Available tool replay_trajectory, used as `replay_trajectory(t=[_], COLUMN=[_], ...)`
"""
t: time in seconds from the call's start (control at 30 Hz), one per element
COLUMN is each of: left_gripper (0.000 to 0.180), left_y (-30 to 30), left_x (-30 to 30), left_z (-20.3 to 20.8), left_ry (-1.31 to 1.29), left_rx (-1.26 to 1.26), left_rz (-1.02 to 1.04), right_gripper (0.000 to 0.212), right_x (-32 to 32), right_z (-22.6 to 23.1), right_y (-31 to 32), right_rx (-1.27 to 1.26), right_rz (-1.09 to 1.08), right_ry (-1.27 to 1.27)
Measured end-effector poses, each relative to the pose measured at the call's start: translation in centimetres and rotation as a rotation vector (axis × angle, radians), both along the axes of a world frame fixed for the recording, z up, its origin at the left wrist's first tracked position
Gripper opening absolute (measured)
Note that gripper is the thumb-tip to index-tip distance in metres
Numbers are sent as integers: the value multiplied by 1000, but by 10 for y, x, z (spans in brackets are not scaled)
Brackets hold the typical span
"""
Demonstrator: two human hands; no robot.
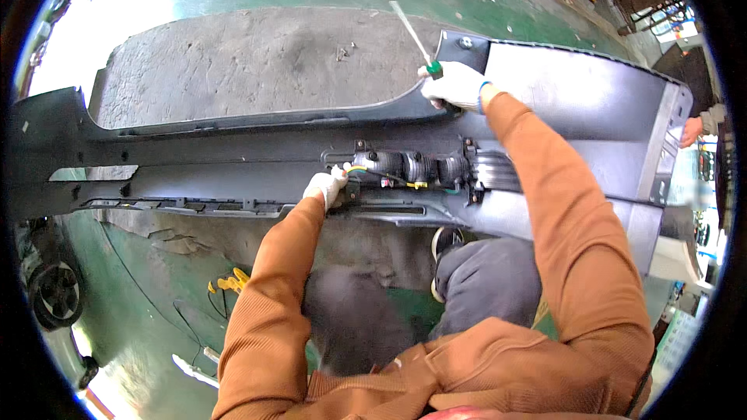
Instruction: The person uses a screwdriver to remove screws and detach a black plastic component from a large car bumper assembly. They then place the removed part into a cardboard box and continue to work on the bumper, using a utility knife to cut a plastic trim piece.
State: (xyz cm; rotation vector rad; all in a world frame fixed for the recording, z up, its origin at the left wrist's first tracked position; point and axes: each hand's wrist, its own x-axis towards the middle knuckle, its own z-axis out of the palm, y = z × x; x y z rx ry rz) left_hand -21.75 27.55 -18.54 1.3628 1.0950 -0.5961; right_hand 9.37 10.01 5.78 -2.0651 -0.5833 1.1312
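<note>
A long dark bumper-like plastic panel (257, 157) lies across in front of me, its inner side up. Set into its middle is a black ribbed assembly (416, 167) with brackets and a yellow wire (397, 180). At the assembly's left end is my gloved left hand (327, 187), fingers closed where the yellow wire runs into them. My gloved right hand (455, 85), over the panel's far edge, is wrapped round a screwdriver (433, 69) with a green handle. Its long pale shaft points up and away to the left, touching nothing.
Under the panel is a worn grey surface (233, 62) with a few small bits on it. Yellow tool-like pieces (231, 281) and a dark cable lie on the green floor (140, 280) at left, near a wheel (56, 293). Another person's hand (691, 132) shows by the panel's right end.
</note>
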Motion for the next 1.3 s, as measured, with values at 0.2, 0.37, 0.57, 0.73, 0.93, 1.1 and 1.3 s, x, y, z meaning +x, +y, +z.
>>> replay_trajectory(t=[0.2,0.37,0.57,0.73,0.93,1.1,1.3], left_gripper=[53,59,62,72,62,61,39], left_y=[-3,-11,-14,-17,-23,-37,-65], left_x=[4,23,7,12,10,11,24], left_z=[4,13,29,41,38,52,86], left_ry=[148,150,173,189,211,252,214], left_rx=[226,407,306,269,363,415,836], left_rz=[-201,-346,-159,-82,-29,-5,-258], right_gripper=[18,57,59,41,30,31,28], right_x=[60,120,41,54,64,43,77], right_z=[-134,-227,-236,-244,-273,-227,-242], right_y=[116,189,231,227,210,205,189], right_rx=[26,-23,-169,-124,-84,-205,-246], right_rz=[-69,167,198,285,330,443,309], right_ry=[-206,-615,-736,-821,-873,-849,-757])
